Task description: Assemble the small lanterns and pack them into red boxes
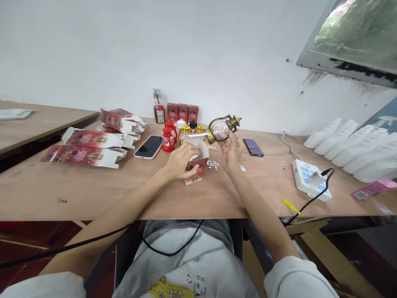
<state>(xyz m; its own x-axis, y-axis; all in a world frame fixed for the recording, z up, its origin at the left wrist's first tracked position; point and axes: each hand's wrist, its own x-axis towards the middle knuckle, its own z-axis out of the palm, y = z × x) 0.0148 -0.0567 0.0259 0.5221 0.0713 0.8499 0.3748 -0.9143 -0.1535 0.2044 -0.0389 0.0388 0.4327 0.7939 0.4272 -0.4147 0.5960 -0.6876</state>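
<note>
Bronze-coloured lantern (221, 129) in right fingers (230, 143)

On my worktop (93, 186): one pink-cased phone (150, 147); one dark phone (252, 146); one white power strip (300, 176), charger (316, 179) plugged in; one yellow tag (290, 205); one pink box (372, 190); white shapes (356, 149) in rows, kind unclear; one labelled bottle (159, 111) near the wall (198, 49)

Bright and even overall, with pale daylight at the window (356, 35); dim beneath the counter (198, 205); stretched toward the edges; pixelated over the right phone (252, 146)'s corner.
</note>
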